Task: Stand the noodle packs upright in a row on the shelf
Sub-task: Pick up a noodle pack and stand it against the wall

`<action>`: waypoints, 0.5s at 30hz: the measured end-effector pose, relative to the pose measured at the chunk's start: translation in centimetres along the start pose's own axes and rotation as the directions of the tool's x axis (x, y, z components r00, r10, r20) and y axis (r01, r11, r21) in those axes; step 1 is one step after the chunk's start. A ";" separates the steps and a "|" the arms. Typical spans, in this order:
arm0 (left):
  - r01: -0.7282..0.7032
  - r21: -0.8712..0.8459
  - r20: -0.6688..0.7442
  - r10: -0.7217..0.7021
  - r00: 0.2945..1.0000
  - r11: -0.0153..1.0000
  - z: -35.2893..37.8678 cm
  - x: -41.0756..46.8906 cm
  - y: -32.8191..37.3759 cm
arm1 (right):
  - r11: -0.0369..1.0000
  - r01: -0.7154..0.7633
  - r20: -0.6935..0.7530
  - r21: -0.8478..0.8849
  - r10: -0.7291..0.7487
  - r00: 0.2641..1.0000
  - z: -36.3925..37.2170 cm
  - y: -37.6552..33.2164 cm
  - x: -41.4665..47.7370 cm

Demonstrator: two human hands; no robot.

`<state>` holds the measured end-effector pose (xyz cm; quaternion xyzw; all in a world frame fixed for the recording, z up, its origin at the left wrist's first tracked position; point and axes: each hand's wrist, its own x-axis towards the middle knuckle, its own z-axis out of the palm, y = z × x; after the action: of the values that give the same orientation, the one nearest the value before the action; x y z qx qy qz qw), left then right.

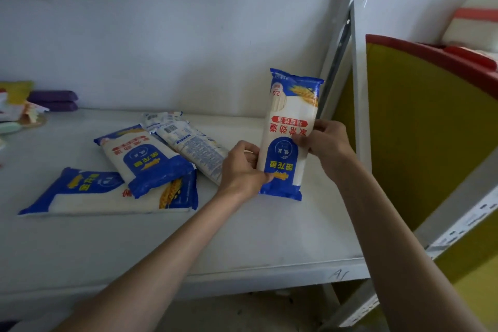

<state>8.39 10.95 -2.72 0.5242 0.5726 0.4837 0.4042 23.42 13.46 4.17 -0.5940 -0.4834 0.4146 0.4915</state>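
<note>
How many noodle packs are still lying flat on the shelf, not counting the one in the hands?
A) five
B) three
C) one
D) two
B: one pack lies flat near the front left, a second rests across it, and a third lies back side up behind them, while both hands, left and right, hold the upright pack on the shelf.
</note>
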 end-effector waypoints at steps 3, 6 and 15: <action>0.062 0.015 0.080 -0.063 0.995 0.998 -0.6 1.4 0.9 | 0.997 0.069 -0.016 -0.020 -0.070 0.997 -0.4 0.3 0.2; 0.057 -0.071 0.120 -0.048 0.992 0.996 -1.8 2.8 3.1 | 0.995 0.101 -0.007 -0.026 -0.102 0.995 -0.3 0.4 0.8; -0.118 -0.102 0.016 0.120 0.993 0.988 -1.4 6.8 8.2 | 0.992 0.126 0.074 0.024 -0.128 0.989 1.0 0.6 3.1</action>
<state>7.95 17.42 5.93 0.5419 0.5104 0.5295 0.4069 23.18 16.64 3.32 -0.5412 -0.5346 0.4092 0.5038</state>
